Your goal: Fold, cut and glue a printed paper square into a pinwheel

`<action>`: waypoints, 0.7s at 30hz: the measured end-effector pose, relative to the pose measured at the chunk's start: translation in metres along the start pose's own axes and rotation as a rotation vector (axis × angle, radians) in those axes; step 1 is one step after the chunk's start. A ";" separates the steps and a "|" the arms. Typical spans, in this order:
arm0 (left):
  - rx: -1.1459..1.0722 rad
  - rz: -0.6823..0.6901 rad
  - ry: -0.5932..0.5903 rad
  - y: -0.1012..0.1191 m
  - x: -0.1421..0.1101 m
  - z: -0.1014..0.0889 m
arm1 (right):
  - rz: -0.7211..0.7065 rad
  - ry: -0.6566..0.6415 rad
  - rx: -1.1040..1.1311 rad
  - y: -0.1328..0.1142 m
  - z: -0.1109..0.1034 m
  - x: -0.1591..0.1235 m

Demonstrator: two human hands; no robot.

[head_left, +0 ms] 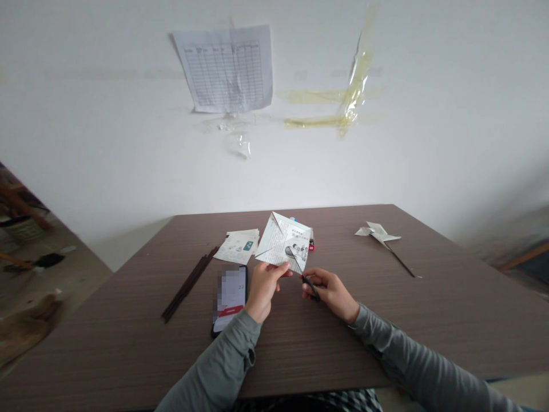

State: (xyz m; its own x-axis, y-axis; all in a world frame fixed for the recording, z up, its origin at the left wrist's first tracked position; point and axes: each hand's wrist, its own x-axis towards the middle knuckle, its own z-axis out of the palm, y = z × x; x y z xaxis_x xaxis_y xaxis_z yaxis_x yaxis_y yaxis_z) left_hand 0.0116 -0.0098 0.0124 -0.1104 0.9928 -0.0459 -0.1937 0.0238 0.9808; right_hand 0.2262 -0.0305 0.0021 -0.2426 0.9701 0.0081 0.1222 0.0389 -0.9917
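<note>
My left hand [266, 284] pinches the lower edge of a square sheet of printed paper [283, 237], held up above the table. Slits run inward from its left and top corners. In my right hand [329, 290] is a pair of scissors [312, 287] with dark handles, fingers wrapped round them. The blades lie over the paper's lower right corner, pointing toward its middle. A small red item [311, 247] shows partly behind the paper, mostly hidden.
Several printed paper sheets [235, 247] lie left of my hands, near a bundle of dark thin sticks [189, 286] and a phone [230, 300]. A paper pinwheel [380, 233] on a stick lies at right. Behind the brown table [343, 343] stands a white wall [128, 143].
</note>
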 end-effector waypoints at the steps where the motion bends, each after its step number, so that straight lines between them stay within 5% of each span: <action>1: 0.005 0.000 0.000 0.000 0.000 0.000 | 0.001 -0.002 -0.003 0.000 0.000 0.000; 21: 0.000 0.000 0.003 0.003 -0.002 0.002 | -0.018 0.026 -0.060 -0.002 0.002 0.001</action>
State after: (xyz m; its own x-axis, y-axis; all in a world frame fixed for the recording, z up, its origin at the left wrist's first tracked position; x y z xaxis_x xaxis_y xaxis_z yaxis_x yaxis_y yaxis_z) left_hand 0.0130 -0.0111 0.0156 -0.1135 0.9924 -0.0466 -0.1935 0.0239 0.9808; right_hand 0.2241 -0.0304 0.0039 -0.2201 0.9750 0.0298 0.1761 0.0697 -0.9819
